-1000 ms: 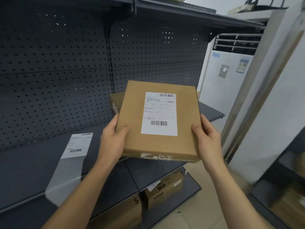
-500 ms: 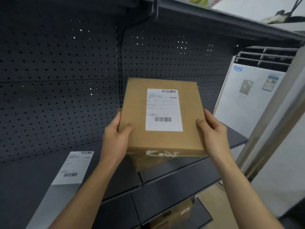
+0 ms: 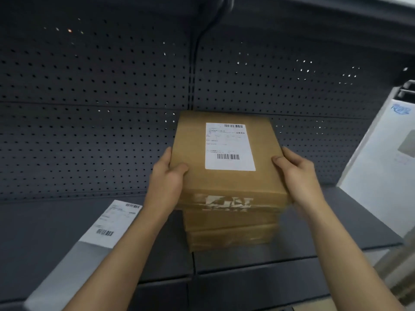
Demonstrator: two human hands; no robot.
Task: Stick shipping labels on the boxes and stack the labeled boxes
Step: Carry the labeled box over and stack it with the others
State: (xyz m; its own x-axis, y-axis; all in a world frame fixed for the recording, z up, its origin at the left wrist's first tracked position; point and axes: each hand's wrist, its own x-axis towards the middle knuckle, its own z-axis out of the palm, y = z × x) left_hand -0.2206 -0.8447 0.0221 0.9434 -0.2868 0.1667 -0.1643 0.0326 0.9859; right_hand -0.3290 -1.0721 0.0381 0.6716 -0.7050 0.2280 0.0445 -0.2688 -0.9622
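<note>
Head view, are you watching? A second ago that box [image 3: 193,151] was up in the air, clear of everything.

– It's down now. It has come onto the stack [image 3: 231,234] of plain brown boxes on the shelf [image 3: 325,230], and its front edge sits right along the top of the stack.

Is it let go?

– No. The left hand [image 3: 166,178] has the box by its left side, thumb lying on top near the front corner, the other fingers wrapped down the side. The right hand [image 3: 296,173] does the same on the right side. Both hands are curled round the box, one on each flank.

So the box sits between the two hands, on top of the stack?

– Yes, with the label [image 3: 230,147] facing up and neither thumb touching it. Whether its full weight rests on the stack I can't say, because the lower edge is blurred.

What does that mean for the job?

– This one is labelled and, I'd judge, as good as stacked. It only wants squaring up with the stack and letting go.

Anything else waiting?

– A loose label sheet [image 3: 112,223] lies on the shelf, well to the left of the stack, so I'd guess more boxes are due.
</note>
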